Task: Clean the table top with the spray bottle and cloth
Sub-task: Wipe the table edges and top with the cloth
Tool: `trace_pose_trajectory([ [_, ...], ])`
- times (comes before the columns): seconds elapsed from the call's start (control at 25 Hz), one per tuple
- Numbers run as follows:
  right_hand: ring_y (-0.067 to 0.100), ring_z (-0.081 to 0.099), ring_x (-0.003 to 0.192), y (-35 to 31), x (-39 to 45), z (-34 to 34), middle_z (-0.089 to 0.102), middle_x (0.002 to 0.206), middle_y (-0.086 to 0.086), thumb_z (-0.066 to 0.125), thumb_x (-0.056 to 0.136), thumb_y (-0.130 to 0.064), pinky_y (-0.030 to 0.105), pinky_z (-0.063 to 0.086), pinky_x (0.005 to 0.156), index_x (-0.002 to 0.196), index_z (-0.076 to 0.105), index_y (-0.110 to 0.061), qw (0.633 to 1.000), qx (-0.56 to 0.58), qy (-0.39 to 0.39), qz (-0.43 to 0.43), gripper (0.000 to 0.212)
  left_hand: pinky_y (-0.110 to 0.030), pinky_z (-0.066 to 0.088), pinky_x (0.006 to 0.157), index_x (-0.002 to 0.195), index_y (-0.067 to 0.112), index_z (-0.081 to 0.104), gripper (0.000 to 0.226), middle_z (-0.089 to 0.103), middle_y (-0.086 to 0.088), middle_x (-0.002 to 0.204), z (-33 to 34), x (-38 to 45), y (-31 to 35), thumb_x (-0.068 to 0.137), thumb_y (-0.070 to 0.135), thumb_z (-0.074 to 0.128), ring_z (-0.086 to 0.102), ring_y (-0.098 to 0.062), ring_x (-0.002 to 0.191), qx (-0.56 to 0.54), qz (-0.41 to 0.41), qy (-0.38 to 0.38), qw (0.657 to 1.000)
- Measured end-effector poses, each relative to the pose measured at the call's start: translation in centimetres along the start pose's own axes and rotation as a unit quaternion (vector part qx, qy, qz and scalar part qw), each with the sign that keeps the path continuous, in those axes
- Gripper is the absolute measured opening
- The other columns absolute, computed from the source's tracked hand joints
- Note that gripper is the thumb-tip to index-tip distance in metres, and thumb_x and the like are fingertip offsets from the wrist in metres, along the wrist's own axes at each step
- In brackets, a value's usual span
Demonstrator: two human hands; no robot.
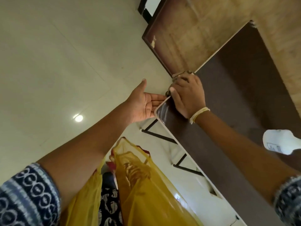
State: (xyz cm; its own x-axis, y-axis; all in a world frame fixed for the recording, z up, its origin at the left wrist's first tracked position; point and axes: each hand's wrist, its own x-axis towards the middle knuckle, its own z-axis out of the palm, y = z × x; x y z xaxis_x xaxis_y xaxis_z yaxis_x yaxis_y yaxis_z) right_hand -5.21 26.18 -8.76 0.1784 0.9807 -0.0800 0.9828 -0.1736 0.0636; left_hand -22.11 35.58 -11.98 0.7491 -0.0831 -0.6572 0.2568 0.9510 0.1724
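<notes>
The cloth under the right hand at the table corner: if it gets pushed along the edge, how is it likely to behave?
The cloth looks bunched and crumpled under the right hand, so it is probably floppy and will fold rather than slide flat. The table top is glossy, so it should glide easily. At the corner, part could slip off toward the open left hand.

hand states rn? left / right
Left hand: open, palm up, fingers straight at the table corner.
Right hand: pressing a cloth on the table top, fingers curled over it.

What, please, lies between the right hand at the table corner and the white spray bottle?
In the head view, only bare dark table top and the person's own forearm lie between right hand and spray bottle.
</notes>
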Motion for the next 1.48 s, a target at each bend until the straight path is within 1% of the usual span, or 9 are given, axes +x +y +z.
trace_pose_trajectory([
  [0.16,0.028,0.054,0.11,5.1,1.7,0.0,0.067,0.103,-0.001,0.024,0.1,-0.035,0.044,0.037,0.097,0.096,0.067,-0.019,0.994,0.007,-0.017,-0.103,0.046,-0.032,0.057,0.083,0.116,-0.001,0.062,0.094,0.07,-0.018,0.114,-0.5,0.8,0.3,0.091,0.074,0.011,0.07,-0.026,0.099,0.017,0.0,-0.025,1.0],
  [0.36,0.035,0.053,0.107,12.3,4.7,1.0,0.066,0.094,0.01,0.026,0.101,-0.035,0.047,0.041,0.094,0.092,0.067,-0.01,0.996,-0.015,0.015,0.084,0.049,-0.035,0.054,0.085,0.113,0.002,0.064,0.091,0.07,-0.015,0.113,-1.1,1.1,-0.7,0.092,0.072,0.01,0.07,-0.024,0.099,-0.012,0.0,-0.024,1.0],
  [0.56,0.032,0.044,0.132,5.2,1.2,1.5,0.067,0.117,0.004,0.028,0.102,-0.031,0.044,0.035,0.109,0.106,0.071,-0.011,0.99,0.015,0.059,0.13,0.048,-0.045,0.049,0.09,0.117,0.004,0.063,0.084,0.07,-0.014,0.114,-1.1,0.2,-2.5,0.095,0.067,0.013,0.067,-0.029,0.105,-0.069,0.008,-0.007,0.998],
  [0.76,0.028,0.041,0.135,-5.0,-3.8,0.5,0.062,0.124,0.001,0.023,0.102,-0.034,0.048,0.032,0.11,0.112,0.067,-0.02,0.998,0.026,0.033,0.049,0.047,-0.045,0.047,0.096,0.126,0.0,0.058,0.086,0.064,-0.021,0.123,-1.7,-0.4,-4.8,0.093,0.069,0.018,0.06,-0.033,0.117,-0.125,0.011,0.008,0.992],
  [0.92,0.032,0.037,0.139,-8.0,-6.1,0.5,0.059,0.131,0.002,0.031,0.102,-0.033,0.051,0.033,0.11,0.117,0.065,-0.023,0.998,0.035,0.045,0.028,0.039,-0.044,0.044,0.104,0.128,-0.002,0.056,0.09,0.065,-0.022,0.122,-2.7,-0.9,-6.7,0.092,0.071,0.016,0.062,-0.032,0.115,-0.159,0.021,-0.002,0.987],
  [1.04,0.035,0.029,0.144,-8.7,-8.8,1.3,0.046,0.149,0.004,0.048,0.098,-0.028,0.054,0.038,0.108,0.132,0.057,-0.029,0.999,-0.024,0.038,-0.013,0.035,-0.046,0.044,0.104,0.129,-0.002,0.053,0.089,0.063,-0.024,0.124,-3.3,-1.7,-6.7,0.092,0.071,0.017,0.06,-0.034,0.117,-0.132,0.027,0.0,0.991],
  [1.12,0.032,0.029,0.145,-8.3,-11.4,2.2,0.038,0.154,0.002,0.057,0.092,-0.016,0.048,0.039,0.107,0.14,0.051,-0.031,0.996,-0.068,0.056,-0.009,0.05,-0.048,0.043,0.104,0.131,0.001,0.05,0.082,0.06,-0.026,0.128,-3.2,-2.3,-6.3,0.095,0.067,0.019,0.058,-0.037,0.119,-0.093,0.03,0.005,0.995],
  [1.28,0.028,0.035,0.142,-7.1,-19.3,2.9,0.04,0.152,0.003,0.056,0.087,0.001,0.046,0.042,0.106,0.143,0.045,-0.032,0.991,-0.076,0.105,0.044,0.066,-0.047,0.043,0.106,0.131,0.012,0.053,0.058,0.063,-0.022,0.125,-2.7,-2.9,-4.7,0.101,0.054,0.026,0.061,-0.035,0.116,0.068,0.038,0.015,0.997],
  [1.48,0.03,0.038,0.14,-9.3,-18.1,2.6,0.04,0.153,0.008,0.051,0.099,-0.025,0.051,0.045,0.103,0.147,0.04,-0.025,0.972,0.005,0.109,0.21,0.049,-0.038,0.044,0.104,0.122,0.008,0.059,0.051,0.067,-0.013,0.12,-2.3,-3.2,-2.2,0.104,0.044,0.029,0.063,-0.027,0.115,0.211,0.058,0.026,0.975],
])
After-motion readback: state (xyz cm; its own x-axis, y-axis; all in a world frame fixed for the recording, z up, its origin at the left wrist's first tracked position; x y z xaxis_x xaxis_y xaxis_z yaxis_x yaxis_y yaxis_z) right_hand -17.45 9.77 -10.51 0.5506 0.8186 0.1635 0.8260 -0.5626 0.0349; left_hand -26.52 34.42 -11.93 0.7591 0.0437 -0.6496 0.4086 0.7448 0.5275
